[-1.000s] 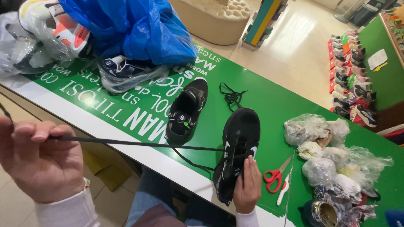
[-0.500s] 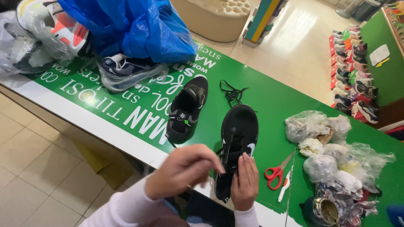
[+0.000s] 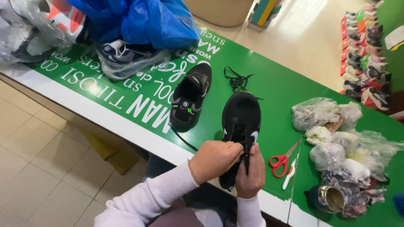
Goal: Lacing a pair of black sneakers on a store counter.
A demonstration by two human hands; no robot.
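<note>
Shoe being worked on: black sneaker (image 3: 240,126), laid on the green surface (image 3: 286,88) right at the near edge, heel end under both hands
Long axis: pretty much straight away from the person, toe pointed to the far side, tilted a touch to the right
Left hand (image 3: 215,159): brought across from the left, curled tight over the lacing area, fingers pinched on what looks like the black lace (image 3: 183,138)
Right hand (image 3: 251,171): wrapped around the heel end from below, shoe pinned in place by it
Lace run: a black line is seen trailing off to the left from the hands, toward the second shoe
Second shoe (image 3: 190,97): also black, set just left of the first, untouched, axis roughly parallel
Nearer hand: basically a tie, both are on the shoe; lace side is covered by the left
Loose lace (image 3: 236,78): bunched just beyond the toe, well out of reach of either hand as placed
Off to the right: red scissors (image 3: 283,159) beside the shoe, then crumpled plastic bags (image 3: 332,134)
</note>
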